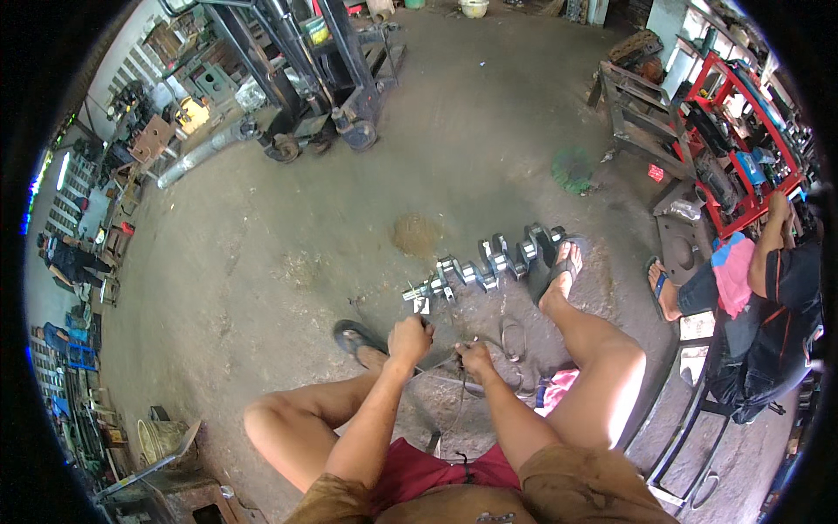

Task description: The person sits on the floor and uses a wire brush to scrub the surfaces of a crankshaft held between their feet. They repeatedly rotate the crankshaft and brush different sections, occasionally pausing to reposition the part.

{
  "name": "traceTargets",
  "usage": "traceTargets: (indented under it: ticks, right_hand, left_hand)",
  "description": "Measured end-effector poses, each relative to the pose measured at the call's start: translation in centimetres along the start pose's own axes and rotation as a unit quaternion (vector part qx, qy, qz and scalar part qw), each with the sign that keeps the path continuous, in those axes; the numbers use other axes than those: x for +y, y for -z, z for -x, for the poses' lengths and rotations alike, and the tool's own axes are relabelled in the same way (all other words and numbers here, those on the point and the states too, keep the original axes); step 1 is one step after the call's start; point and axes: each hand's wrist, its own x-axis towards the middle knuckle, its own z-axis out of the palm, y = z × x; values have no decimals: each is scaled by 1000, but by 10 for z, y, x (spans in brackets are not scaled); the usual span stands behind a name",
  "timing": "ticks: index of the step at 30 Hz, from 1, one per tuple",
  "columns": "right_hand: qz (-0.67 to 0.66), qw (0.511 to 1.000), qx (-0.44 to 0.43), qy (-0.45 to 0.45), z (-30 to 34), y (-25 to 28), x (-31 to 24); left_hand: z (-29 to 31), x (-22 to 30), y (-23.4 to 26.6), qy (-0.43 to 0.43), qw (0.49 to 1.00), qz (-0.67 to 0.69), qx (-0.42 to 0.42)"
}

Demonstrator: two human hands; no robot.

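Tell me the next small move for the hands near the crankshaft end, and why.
Probably bring the left hand forward onto the near end of the crankshaft. That fist sits just short of it, while the right hand grips a thin wire-like piece on the floor. What the left fist holds is too small to tell.

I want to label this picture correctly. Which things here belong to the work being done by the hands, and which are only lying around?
In hand:
- left hand, closed near the crankshaft end
- right hand, gripping something thin, too small to tell
- metal rings beside the right hand

Lying about:
- forklift
- green brush-like thing
- red rack
- a seated person
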Motion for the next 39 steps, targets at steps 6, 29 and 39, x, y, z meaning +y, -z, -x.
traceTargets:
  ticks: [6,29,39]
  right_hand:
    - [-11,999,14,-44,6,12,11]
    - [-119,984,14,-134,-31,37,81]
    - [-15,997,12,-79,-26,12,1]
  left_hand:
    - [-3,-70,-91,203,888,407,-67]
    - [-275,-84,-64,12,999,31,-3]
    - [-255,-13,23,-171,972,-116,-110]
